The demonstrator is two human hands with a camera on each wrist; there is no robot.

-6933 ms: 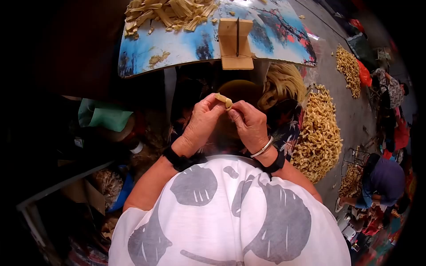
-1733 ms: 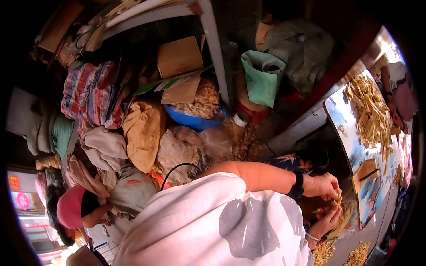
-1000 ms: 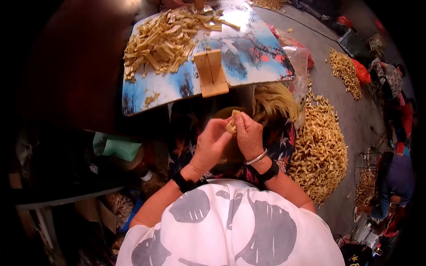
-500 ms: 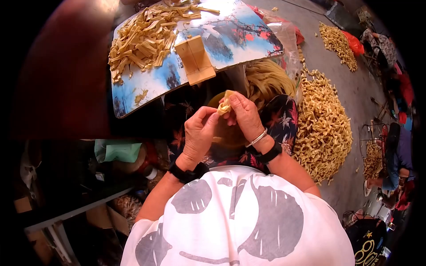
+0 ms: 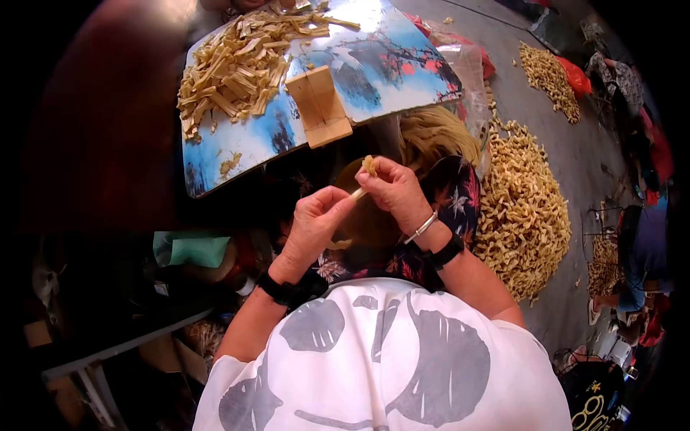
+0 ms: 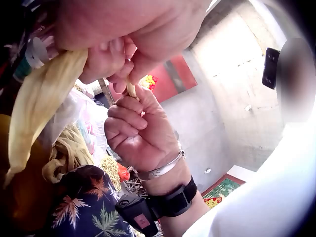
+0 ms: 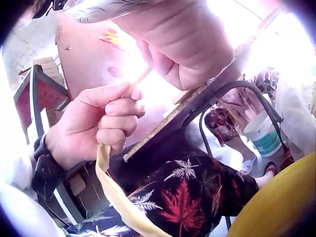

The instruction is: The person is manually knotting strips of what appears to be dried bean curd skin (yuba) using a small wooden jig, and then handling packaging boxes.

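Observation:
A pale yellow, pliable strip (image 5: 358, 194) runs taut between my two hands in the head view. My left hand (image 5: 313, 221) pinches it between thumb and curled fingers, and a loose tail (image 7: 116, 195) hangs below that hand in the right wrist view. My right hand (image 5: 401, 195) pinches the other part between thumb and fingers, with a crumpled end (image 5: 369, 166) poking out above. Both hands are over a yellow basin (image 5: 366, 226) between the knees. In the left wrist view the tail of the strip (image 6: 44, 103) is broad and flat.
Ahead stands a painted board (image 5: 366, 90) with a heap of cut strips (image 5: 237, 68) and a wooden bracket (image 5: 318, 106). Long soft strips (image 5: 438, 134) lie beyond the right knee. A large pile of knotted pieces (image 5: 521, 215) covers the floor at right. A green bag (image 5: 194, 248) is at left.
The head view swung left, then back to the hands. Since half a second ago, the hands have drawn apart slightly, stretching the strip between them where a bunched loop showed before.

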